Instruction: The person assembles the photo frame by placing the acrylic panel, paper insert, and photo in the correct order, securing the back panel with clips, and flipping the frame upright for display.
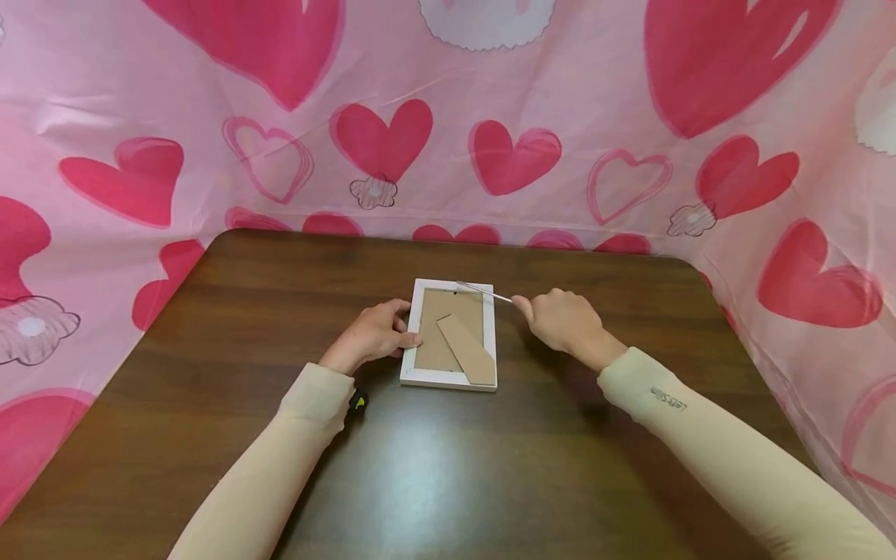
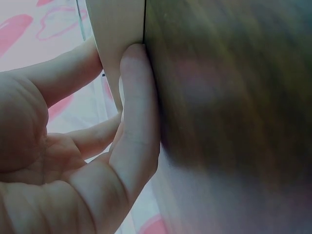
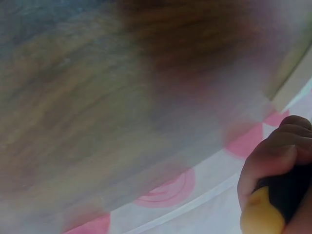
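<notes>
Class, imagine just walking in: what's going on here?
A person's left-hand grip is on the left edge of a white picture frame, lying back-up on a wooden table. The right-hand grip holds a screwdriver, its tip near the frame's top edge. The backing is in place.

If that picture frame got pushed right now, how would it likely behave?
The picture frame lies face down, so sliding seems likelier than tipping. Its straight border looks stiff, so bending seems unlikely. The left hand gripping its edge might slow it.

Pale cream long sleeves (image 1: 245, 482), bulging at cuffs (image 1: 316, 394); small dark lettering (image 1: 668, 399) near right cuff.
</notes>
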`<action>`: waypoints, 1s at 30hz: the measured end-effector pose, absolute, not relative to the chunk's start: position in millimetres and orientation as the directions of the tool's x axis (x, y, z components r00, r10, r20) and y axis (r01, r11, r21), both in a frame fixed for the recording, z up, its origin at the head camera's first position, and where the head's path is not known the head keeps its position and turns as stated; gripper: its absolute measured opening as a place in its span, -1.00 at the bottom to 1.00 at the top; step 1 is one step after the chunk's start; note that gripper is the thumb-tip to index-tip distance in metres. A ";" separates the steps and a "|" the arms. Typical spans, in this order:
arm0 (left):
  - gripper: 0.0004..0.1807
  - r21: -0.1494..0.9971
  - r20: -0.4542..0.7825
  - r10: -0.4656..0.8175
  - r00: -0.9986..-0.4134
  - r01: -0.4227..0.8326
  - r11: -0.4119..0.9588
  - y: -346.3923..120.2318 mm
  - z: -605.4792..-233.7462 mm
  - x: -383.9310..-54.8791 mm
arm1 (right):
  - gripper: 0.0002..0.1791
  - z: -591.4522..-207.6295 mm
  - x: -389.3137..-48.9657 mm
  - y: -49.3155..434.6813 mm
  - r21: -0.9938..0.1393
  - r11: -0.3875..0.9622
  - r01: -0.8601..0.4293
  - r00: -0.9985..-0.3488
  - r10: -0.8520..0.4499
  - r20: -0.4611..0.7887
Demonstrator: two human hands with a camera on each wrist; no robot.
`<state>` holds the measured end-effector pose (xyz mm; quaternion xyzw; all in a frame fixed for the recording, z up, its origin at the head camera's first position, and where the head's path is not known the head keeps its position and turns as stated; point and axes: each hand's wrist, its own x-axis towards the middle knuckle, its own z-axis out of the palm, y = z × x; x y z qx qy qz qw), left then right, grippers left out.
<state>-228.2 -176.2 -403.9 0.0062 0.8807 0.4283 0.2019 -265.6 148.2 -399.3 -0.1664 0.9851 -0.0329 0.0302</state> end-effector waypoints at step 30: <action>-0.18 0.762 -0.328 0.197 -0.924 -0.135 0.633 -175.0 -404.5 -228.8 | -0.24 -397.7 -253.3 136.2 0.097 0.901 -0.422 -0.903 -0.427 0.039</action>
